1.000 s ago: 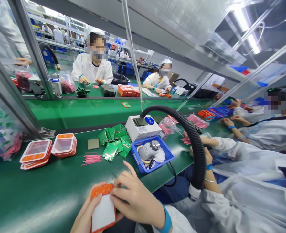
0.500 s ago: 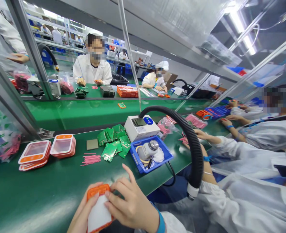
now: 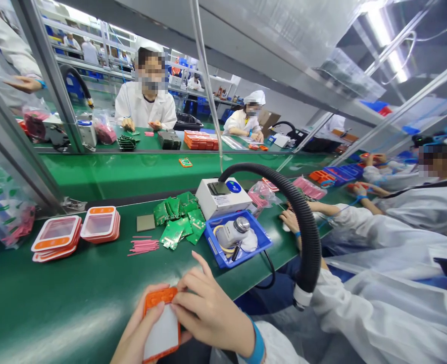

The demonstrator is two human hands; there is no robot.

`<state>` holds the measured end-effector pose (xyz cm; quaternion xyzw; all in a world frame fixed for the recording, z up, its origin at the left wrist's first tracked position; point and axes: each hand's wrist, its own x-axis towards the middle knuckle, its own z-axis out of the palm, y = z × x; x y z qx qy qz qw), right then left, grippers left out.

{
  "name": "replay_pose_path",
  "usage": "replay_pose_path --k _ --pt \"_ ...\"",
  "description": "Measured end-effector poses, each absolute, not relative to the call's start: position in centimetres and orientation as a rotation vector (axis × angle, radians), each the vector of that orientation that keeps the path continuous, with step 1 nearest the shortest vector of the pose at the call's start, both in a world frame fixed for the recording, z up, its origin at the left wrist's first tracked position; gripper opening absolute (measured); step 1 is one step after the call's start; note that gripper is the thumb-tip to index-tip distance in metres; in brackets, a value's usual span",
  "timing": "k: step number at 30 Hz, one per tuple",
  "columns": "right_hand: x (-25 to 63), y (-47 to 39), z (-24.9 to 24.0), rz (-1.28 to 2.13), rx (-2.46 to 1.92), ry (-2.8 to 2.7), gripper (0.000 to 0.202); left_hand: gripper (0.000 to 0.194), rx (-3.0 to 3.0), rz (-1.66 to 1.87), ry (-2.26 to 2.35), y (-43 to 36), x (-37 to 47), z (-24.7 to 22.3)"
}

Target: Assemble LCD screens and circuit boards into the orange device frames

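Observation:
An orange plastic case (image 3: 161, 294) with a white panel (image 3: 161, 331) set in it lies in my left hand (image 3: 138, 323), whose thumb presses along the panel's left side. The fingers of my right hand (image 3: 211, 308) are bent against the case's upper right edge, thumb and fingertips pinched at the rim, index finger raised. Whether a small part sits between those fingertips, I cannot make out. Beyond my hands lie several pink strips (image 3: 143, 246), green circuit boards (image 3: 180, 222) and a flat grey square part (image 3: 145, 223).
Two stacks of orange-rimmed covers (image 3: 56, 235) stand at left. A blue tray (image 3: 238, 240) holds a metal-topped bottle. Behind it is a white box (image 3: 223, 199); a black flexible hose (image 3: 306, 227) arches over the right side. A co-worker's arm (image 3: 321, 210) reaches in at right.
Both my hands and the orange case have shifted slightly right in view, fingers still at the rim. A board on the green belt moved left. The neighbouring co-worker's hand at right has moved lower.

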<state>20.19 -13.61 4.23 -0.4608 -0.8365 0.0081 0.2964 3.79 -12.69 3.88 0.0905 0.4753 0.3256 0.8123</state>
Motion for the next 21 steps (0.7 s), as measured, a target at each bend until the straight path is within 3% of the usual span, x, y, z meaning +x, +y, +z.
replay_pose_path --k 4,11,21 --pt "20.25 -13.61 4.33 0.031 -1.205 -2.244 0.018 0.061 0.225 0.702 0.999 -12.8 3.8 3.7" --pt "20.29 -14.02 4.38 0.109 -1.149 -2.199 0.014 0.035 0.372 0.743 0.869 -13.51 3.86 4.15" --pt "20.34 -13.86 4.37 0.194 -1.128 -2.196 0.011 0.027 0.392 0.72 0.804 -13.59 3.78 4.56"
